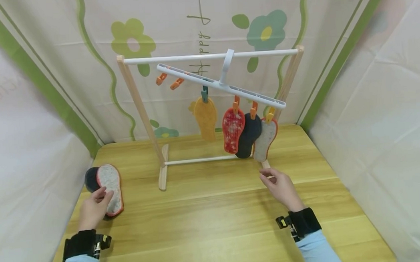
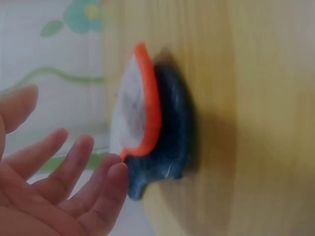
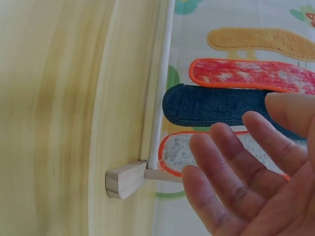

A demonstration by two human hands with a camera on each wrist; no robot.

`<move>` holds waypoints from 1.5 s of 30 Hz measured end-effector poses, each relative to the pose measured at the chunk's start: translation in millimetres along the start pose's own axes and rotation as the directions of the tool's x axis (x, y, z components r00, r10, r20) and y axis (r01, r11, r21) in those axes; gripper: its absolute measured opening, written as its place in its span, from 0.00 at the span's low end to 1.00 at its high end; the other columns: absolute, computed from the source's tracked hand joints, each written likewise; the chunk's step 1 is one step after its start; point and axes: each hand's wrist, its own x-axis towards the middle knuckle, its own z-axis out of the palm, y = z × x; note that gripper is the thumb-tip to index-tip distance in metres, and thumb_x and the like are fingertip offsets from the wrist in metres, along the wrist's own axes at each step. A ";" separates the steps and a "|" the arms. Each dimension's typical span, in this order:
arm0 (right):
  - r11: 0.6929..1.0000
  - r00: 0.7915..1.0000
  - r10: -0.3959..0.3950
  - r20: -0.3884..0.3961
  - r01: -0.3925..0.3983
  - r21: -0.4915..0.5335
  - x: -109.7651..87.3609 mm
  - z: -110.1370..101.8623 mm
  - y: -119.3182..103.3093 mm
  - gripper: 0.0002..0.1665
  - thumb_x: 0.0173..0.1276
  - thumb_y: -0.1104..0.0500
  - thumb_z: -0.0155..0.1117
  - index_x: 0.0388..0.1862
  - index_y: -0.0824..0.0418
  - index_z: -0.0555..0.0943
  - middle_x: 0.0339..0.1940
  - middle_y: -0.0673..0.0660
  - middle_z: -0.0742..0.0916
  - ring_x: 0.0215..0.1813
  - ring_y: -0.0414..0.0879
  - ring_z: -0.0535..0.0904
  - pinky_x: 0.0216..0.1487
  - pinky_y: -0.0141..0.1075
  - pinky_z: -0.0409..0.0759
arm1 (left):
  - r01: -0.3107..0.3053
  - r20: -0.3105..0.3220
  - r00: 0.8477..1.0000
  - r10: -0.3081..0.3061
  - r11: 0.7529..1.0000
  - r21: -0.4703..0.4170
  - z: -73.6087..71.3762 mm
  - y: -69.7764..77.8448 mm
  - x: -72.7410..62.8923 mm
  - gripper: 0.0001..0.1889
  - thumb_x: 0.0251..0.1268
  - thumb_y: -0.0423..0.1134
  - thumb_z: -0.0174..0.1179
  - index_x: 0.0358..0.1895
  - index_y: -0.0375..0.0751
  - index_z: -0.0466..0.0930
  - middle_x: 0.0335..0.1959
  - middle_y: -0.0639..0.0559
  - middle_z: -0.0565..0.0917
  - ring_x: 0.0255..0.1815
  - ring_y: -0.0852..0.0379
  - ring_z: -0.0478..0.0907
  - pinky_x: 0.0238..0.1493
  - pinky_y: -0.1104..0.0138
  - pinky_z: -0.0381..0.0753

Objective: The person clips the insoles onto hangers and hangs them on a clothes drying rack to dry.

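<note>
On the table's left side a grey-white insole with a red edge (image 1: 111, 181) lies on a dark blue insole (image 1: 91, 180). Over their near end hovers my left hand (image 1: 93, 210), fingers loosely bent and holding nothing; the left wrist view shows its fingertips close to the insoles. My right hand (image 1: 283, 187), also holding nothing, is just below the hanging grey insole (image 1: 265, 140), its fingers relaxed. Beside that hang a dark blue insole (image 3: 211, 104), a red-and-white insole (image 1: 233, 130) and a yellow insole (image 1: 206, 118), each held by a clip.
A white clip hanger (image 1: 192, 76) hooks over the top rail (image 1: 176, 59) of a wooden stand and tilts down to the right. Two orange clips (image 1: 161, 78) at its left end hold nothing. The stand's left foot (image 1: 163, 168) rests on the table (image 1: 201, 223). Fabric walls surround it.
</note>
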 end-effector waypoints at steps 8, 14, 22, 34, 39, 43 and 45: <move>1.000 0.999 0.029 0.015 -0.029 -0.013 -3.2 3.0 3.8 0.15 0.75 0.54 0.61 0.56 0.59 0.82 0.47 0.58 0.86 0.43 0.51 0.85 0.41 0.45 0.83 | -0.010 0.093 0.996 0.001 0.995 0.103 -6.6 -3.0 33.5 0.43 0.76 0.58 0.48 0.69 0.16 0.55 0.60 0.17 0.68 0.60 0.23 0.67 0.57 0.38 0.69; 0.999 0.999 0.045 0.018 -0.045 -0.005 -4.5 6.2 0.9 0.15 0.75 0.55 0.61 0.55 0.59 0.82 0.47 0.59 0.87 0.43 0.51 0.85 0.43 0.45 0.83 | 0.013 0.152 0.987 -0.047 0.976 0.216 -8.2 4.3 58.4 0.47 0.72 0.55 0.55 0.68 0.09 0.49 0.63 0.11 0.58 0.63 0.18 0.58 0.62 0.36 0.63; 1.000 0.999 0.026 0.026 -0.026 0.000 -4.0 6.9 -10.8 0.14 0.75 0.55 0.61 0.54 0.59 0.83 0.46 0.57 0.87 0.43 0.50 0.85 0.42 0.44 0.84 | 0.088 0.239 0.957 -0.165 0.949 0.303 -2.7 1.0 86.2 0.53 0.62 0.64 0.60 0.63 0.09 0.57 0.55 0.08 0.59 0.55 0.15 0.58 0.52 0.30 0.64; 1.000 0.999 0.021 0.047 -0.022 0.021 0.7 12.3 -16.9 0.13 0.75 0.57 0.62 0.55 0.59 0.83 0.45 0.55 0.87 0.41 0.47 0.85 0.42 0.43 0.83 | 0.097 0.170 0.972 -0.160 0.940 0.328 10.6 10.3 80.1 0.48 0.58 0.43 0.64 0.69 0.13 0.46 0.54 0.05 0.52 0.53 0.11 0.53 0.52 0.29 0.59; 0.999 0.999 0.015 0.045 -0.016 0.028 0.1 11.9 -19.0 0.13 0.75 0.57 0.61 0.55 0.58 0.83 0.45 0.55 0.87 0.42 0.46 0.84 0.43 0.43 0.83 | 0.043 0.187 0.976 -0.107 0.948 0.316 -0.2 12.8 84.2 0.42 0.60 0.39 0.56 0.67 0.11 0.47 0.54 0.08 0.59 0.54 0.14 0.58 0.52 0.32 0.63; 1.000 0.999 0.003 0.044 -0.005 0.026 0.3 11.3 -20.9 0.14 0.75 0.56 0.61 0.55 0.57 0.83 0.46 0.55 0.87 0.42 0.47 0.85 0.42 0.43 0.83 | -0.018 0.193 0.980 -0.046 0.949 0.315 -19.1 13.5 89.5 0.26 0.62 0.34 0.52 0.53 0.10 0.63 0.43 0.18 0.76 0.46 0.21 0.73 0.48 0.38 0.73; 1.000 0.999 -0.003 0.041 0.002 0.020 0.8 11.2 -22.0 0.14 0.75 0.57 0.61 0.55 0.58 0.83 0.46 0.55 0.87 0.42 0.47 0.85 0.42 0.44 0.83 | -0.056 0.176 0.984 -0.003 0.943 0.328 -28.2 9.9 91.6 0.18 0.60 0.32 0.53 0.42 0.14 0.70 0.34 0.24 0.79 0.37 0.29 0.78 0.43 0.44 0.77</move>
